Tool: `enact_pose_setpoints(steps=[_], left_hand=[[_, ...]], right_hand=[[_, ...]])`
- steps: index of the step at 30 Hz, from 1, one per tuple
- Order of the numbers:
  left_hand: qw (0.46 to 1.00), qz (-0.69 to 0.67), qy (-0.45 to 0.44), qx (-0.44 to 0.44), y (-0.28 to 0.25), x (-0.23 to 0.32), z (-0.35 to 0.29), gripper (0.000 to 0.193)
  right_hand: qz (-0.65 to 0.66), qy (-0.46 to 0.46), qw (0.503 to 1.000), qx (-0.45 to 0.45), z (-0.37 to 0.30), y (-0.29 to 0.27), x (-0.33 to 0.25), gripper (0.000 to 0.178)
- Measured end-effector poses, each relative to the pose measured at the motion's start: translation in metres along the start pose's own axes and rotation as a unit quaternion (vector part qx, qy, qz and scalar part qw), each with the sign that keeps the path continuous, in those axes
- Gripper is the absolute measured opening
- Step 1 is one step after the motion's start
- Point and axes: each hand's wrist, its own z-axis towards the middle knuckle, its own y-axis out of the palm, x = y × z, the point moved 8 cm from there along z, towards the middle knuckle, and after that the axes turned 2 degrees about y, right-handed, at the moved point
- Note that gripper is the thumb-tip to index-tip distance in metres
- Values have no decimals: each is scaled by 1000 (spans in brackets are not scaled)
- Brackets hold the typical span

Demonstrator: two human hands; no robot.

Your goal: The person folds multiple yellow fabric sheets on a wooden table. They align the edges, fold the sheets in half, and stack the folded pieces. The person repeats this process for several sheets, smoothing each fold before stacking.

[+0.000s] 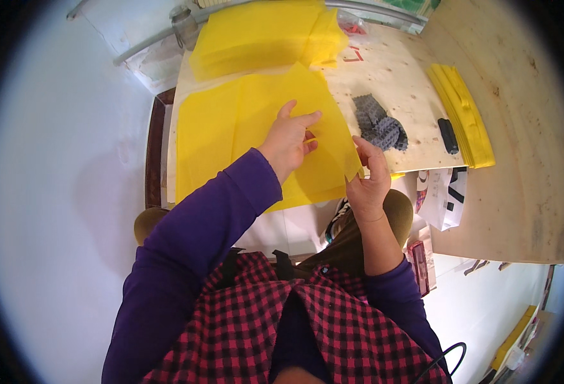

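Observation:
A thin yellow fabric sheet (208, 128) lies over the near left part of the wooden table, its near edge reaching the table's front. My left hand (288, 137) is over the sheet with fingers spread, holding nothing; whether the fingertips touch the cloth I cannot tell. At the sheet's right edge, my right hand (369, 182) pinches the near right corner between thumb and fingers. Behind it, a thick stack of yellow fabric (256, 38) rests at the back of the table. A crumpled grey textured cloth (381, 125) lies just beyond my right hand.
Folded yellow fabric (464, 115) and a small black object (448, 136) lie along the right side of the table (410, 70). A wooden panel (512, 128) rises there. A white bag (445, 201) hangs below the front edge. At the back stands a clear bottle (184, 27).

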Motion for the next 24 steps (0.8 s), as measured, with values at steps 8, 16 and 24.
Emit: enact_pose_setpoints(steps=[8, 16, 24], left_hand=[[951, 222, 212, -50, -7, 60, 19, 46], [791, 469, 380, -105, -9, 91, -13, 47], [834, 472, 284, -42, -53, 72, 13, 55]], right_hand=[[-35, -34, 997, -64, -7, 5, -1, 51], [-70, -65, 985, -140, -17, 22, -4, 56], [-79, -101, 971, -201, -23, 40, -8, 51]])
